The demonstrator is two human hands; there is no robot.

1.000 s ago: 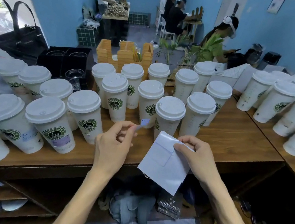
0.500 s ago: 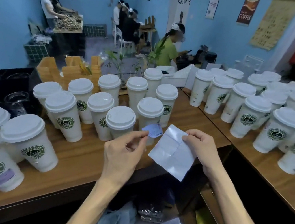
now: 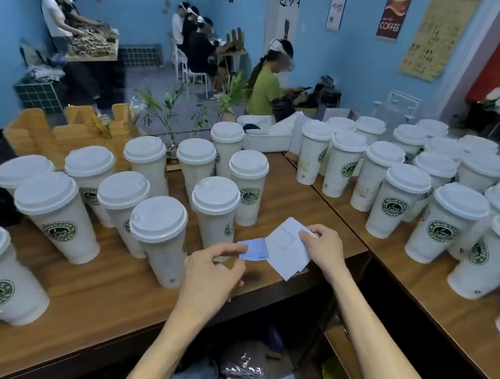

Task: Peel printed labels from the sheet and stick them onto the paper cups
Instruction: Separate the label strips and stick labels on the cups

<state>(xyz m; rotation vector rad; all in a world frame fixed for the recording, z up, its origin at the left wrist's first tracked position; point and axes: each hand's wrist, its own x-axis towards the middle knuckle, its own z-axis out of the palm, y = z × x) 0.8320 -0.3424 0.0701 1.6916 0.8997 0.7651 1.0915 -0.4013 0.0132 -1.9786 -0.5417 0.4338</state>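
Two bare hands work at a wooden counter (image 3: pixel 105 294) crowded with lidded paper cups. The left hand (image 3: pixel 209 272) pinches a pale blue label (image 3: pixel 254 252) by one end; at three o'clock of it, the right hand (image 3: pixel 323 251) grips the white backing sheet (image 3: pixel 287 247), label and sheet touching or just apart. Best practice now, by judgement: keep the label taut by its edge, adhesive off the fingers, then smooth it onto the nearest cup (image 3: pixel 161 238) at ten o'clock. Its print is too blurred to read. Cup logos (image 3: pixel 59 230) read "ENJOY LIFE COFFEE". At twelve o'clock, far off, a wall banner (image 3: pixel 392 11) reads "COFFEE".
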